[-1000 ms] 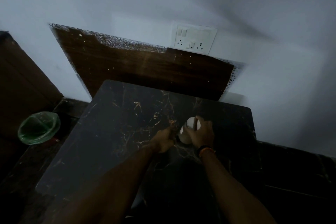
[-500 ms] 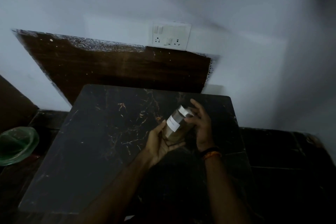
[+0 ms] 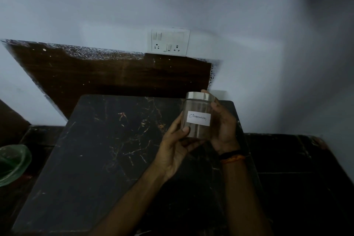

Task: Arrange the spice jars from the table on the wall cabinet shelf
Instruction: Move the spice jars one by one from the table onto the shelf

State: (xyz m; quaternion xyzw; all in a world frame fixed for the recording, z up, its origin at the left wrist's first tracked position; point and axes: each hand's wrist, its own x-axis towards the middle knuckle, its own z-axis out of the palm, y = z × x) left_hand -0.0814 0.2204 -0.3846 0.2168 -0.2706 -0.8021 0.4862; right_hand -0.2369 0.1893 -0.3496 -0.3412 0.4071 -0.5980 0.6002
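A clear glass spice jar (image 3: 198, 110) with a metal lid and a white label reading "Cinnamon" is held upright above the far right part of the black marble table (image 3: 99, 149). My left hand (image 3: 175, 145) cups its lower left side and base. My right hand (image 3: 223, 126) wraps its right side, fingers reaching behind the lid. Brown powder fills the jar's lower part. No other jar is on the table, and no wall cabinet or shelf is in view.
A dark wooden board (image 3: 115, 78) leans against the white wall behind the table. A white switch and socket plate (image 3: 168, 42) sits on the wall above it. A green bin (image 3: 13, 163) stands on the floor at the left. Dark floor tiles (image 3: 287, 168) lie to the right.
The jar stood on the table under my right hand a second ago. Both hands lifted it, tilted it, then turned it upright with the label facing me. The view shifted right.
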